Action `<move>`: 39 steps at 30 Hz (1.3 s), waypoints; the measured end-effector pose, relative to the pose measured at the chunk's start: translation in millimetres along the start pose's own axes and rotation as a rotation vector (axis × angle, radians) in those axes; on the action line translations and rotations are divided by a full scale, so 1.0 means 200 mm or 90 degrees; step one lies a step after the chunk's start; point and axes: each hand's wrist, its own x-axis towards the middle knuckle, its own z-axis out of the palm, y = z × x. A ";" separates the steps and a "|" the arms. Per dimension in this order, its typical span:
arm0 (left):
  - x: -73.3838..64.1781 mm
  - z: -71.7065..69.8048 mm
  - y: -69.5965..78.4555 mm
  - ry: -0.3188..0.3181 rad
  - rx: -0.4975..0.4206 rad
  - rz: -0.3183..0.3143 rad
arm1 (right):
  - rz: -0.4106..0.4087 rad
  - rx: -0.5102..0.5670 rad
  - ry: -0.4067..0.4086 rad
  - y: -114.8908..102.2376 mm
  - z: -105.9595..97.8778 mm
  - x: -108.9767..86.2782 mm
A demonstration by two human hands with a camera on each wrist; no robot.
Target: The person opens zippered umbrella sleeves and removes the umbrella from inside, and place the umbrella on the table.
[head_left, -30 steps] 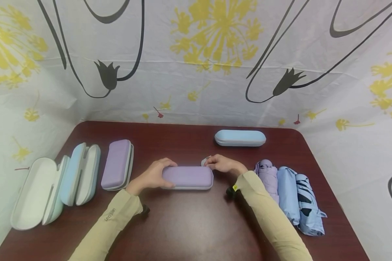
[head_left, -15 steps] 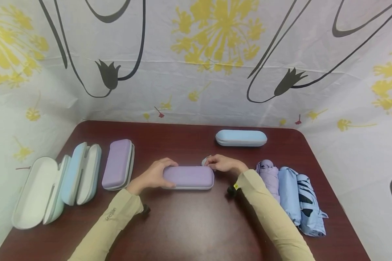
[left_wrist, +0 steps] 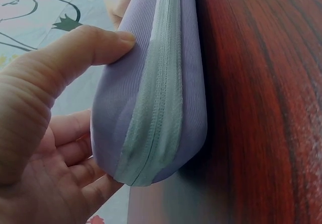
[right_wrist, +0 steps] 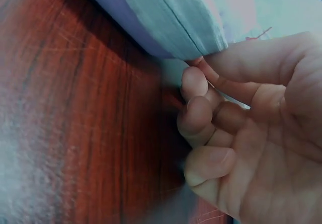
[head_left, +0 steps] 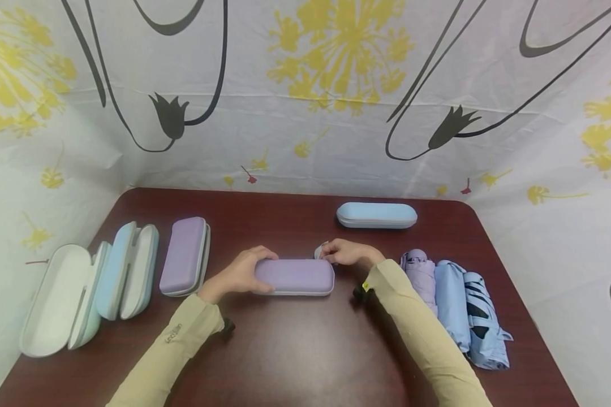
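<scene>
Two grips are at work on one purple case, and over the last second neither has travelled; about all that differs is a slight drift of the whole head view, carrying every object along with it. The purple case (head_left: 295, 277) lies lengthwise near the middle of the desk (head_left: 295, 350). The left grip (head_left: 239, 272) stays clamped round its left end, thumb on the near side and fingers on the far side; in the left wrist view the thumb presses the fabric beside a pale zip band (left_wrist: 163, 83), whose teeth look meshed along the stretch shown. The right grip (head_left: 347, 252) remains curled at the far right corner, where a small pale piece (head_left: 319, 251) shows by the fingertips; the contact is too hidden to tell whether thumb and fingers are clamped on anything or merely resting against that end. Such stillness suggests, as a judgement, a steadying hold on the left and fine fingertip work on the right, with no visible advance in the case's state. The neighbours have kept their places too: a second purple case (head_left: 184, 257) to the left, a blue case (head_left: 377, 216) beyond, and a lilac folded umbrella (head_left: 421, 280) beside the right sleeve (head_left: 427, 345).
</scene>
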 end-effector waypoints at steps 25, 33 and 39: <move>-0.01 0.00 0.01 -0.005 -0.003 0.003 | -0.139 -0.243 0.143 -0.02 0.05 -0.06; -0.01 0.01 0.01 0.013 0.006 0.001 | -0.142 -0.303 0.245 0.01 0.11 -0.14; -0.02 0.02 0.01 0.036 0.020 0.000 | -0.127 -0.319 0.296 0.01 0.16 -0.21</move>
